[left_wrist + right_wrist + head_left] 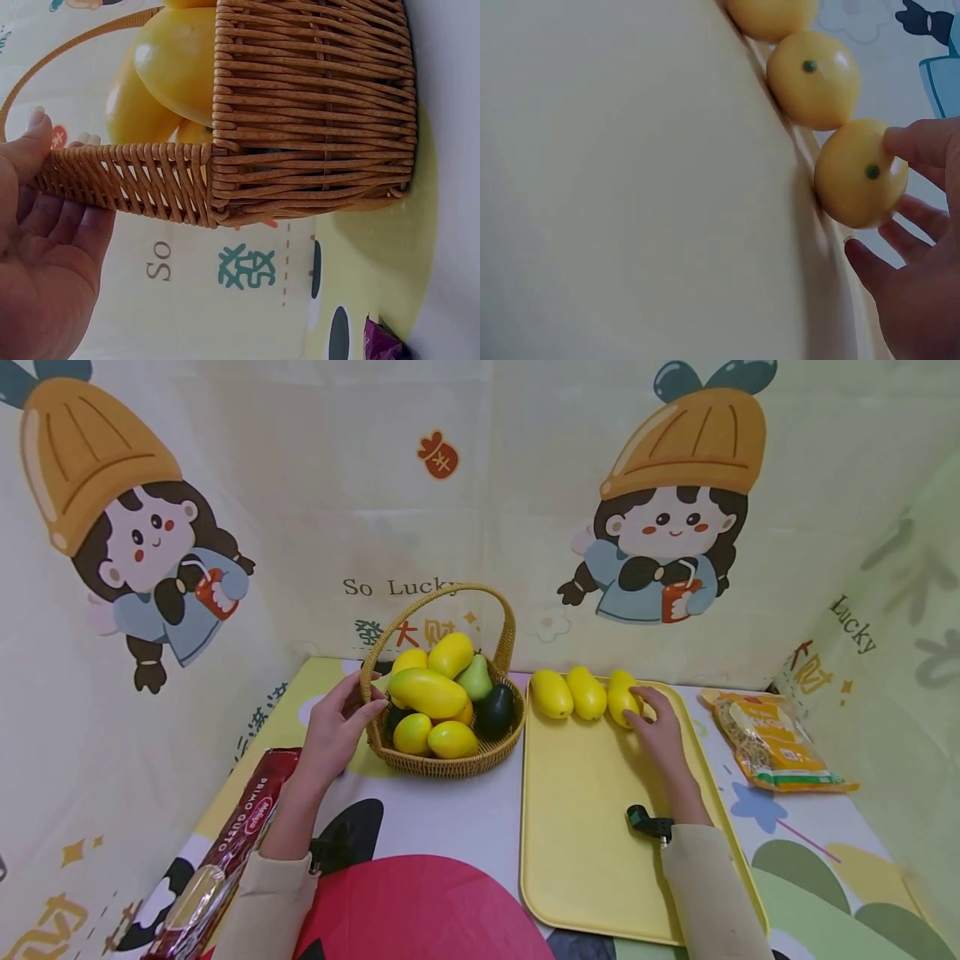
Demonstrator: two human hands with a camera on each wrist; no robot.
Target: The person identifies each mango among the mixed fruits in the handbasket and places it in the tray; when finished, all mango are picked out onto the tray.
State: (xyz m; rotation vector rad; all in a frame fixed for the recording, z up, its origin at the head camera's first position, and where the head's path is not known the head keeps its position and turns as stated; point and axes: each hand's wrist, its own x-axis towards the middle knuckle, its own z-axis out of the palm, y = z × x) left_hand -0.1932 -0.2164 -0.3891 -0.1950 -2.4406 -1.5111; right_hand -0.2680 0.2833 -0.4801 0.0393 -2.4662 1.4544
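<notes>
On the left, my left hand (335,731) grips the side of the handle of a wicker basket (446,767). Its thumb and fingers wrap the woven strip in the left wrist view. Piled in the basket are several yellow fruits, including a long mango (427,692) and lemons (453,740), plus a green pear (476,678) and a dark avocado (496,712). Over the yellow tray (592,843), my right hand (663,739) holds the rightmost of three yellow mangoes (855,184) between thumb and fingers. The middle mango (587,693) and left mango (552,695) lie beside it along the tray's far edge.
A long dark-red packet (251,810) lies left of my left forearm. To the tray's right is an orange food bag (776,739). Printed cloth walls (517,527) stand close behind the basket and tray and at both sides.
</notes>
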